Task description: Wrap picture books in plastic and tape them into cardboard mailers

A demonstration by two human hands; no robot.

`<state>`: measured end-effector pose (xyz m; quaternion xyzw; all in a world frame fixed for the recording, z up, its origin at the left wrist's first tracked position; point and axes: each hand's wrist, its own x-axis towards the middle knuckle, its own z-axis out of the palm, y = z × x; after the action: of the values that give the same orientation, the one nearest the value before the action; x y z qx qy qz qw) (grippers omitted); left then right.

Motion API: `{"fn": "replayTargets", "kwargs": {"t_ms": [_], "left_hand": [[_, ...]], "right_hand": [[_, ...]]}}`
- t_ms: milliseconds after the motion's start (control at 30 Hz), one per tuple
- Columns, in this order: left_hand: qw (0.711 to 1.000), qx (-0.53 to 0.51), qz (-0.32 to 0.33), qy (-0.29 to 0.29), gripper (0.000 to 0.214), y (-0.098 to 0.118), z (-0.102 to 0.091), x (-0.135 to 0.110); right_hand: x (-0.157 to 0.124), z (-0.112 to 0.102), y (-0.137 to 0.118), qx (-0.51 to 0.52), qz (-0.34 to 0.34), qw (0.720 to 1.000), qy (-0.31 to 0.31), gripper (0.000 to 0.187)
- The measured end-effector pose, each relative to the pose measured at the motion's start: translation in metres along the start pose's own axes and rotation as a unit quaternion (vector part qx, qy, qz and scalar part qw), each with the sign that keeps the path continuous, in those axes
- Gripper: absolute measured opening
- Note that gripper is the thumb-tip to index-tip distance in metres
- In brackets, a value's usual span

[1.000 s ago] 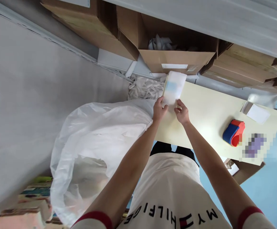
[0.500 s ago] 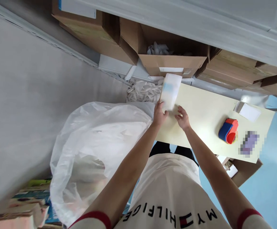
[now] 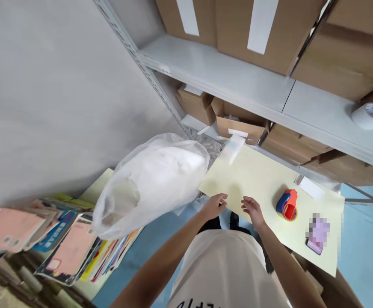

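Over the near edge of the pale yellow table [image 3: 260, 175], my left hand [image 3: 214, 206] is empty, its slightly bent fingers apart. My right hand [image 3: 251, 208] faces it across a small gap, also empty with loosely curled, parted fingers. A flat white packet [image 3: 234, 149] lies at the table's far left corner, away from both hands. To the right of my right hand stands a red and blue tape dispenser [image 3: 287, 205]. Left of my left hand is a large translucent plastic bag [image 3: 164, 179] full of white material.
A small white box [image 3: 311, 188] and a partly blurred purple phone [image 3: 318, 235] lie on the table's right side. Cardboard boxes [image 3: 241, 128] line the grey shelf [image 3: 218, 72] behind. Tape rolls [image 3: 368, 116] stand on the shelf. Books [image 3: 74, 248] are stacked at lower left.
My hands have come off the white packet and drawn back toward my body, leaving it on the table. The head view has tilted up, showing more shelf and the books.
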<state>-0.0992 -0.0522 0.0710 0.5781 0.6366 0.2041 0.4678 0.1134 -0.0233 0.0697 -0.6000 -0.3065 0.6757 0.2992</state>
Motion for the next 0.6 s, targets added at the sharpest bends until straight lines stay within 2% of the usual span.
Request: {"fn": "replayTargets", "kwargs": {"t_ms": [167,300,467,600], "left_hand": [[0.998,-0.028,-0.031,0.049,0.035,0.006,0.020,-0.060],[0.991,-0.046,-0.049,0.114,0.036,0.007,0.028,-0.101],[0.965,-0.071,-0.069,0.241,0.034,-0.006,0.024,-0.164],[0.930,-0.074,-0.102,0.344,0.034,-0.030,0.010,-0.241]], "right_hand": [[-0.026,-0.011,0.006,-0.021,-0.018,0.999,-0.019,0.036],[-0.040,0.002,0.015,-0.056,-0.024,0.996,-0.067,0.034],[-0.053,0.046,0.027,-0.154,-0.056,0.970,-0.182,0.039],[-0.071,0.108,0.050,-0.214,-0.097,0.932,-0.277,0.043]]}}
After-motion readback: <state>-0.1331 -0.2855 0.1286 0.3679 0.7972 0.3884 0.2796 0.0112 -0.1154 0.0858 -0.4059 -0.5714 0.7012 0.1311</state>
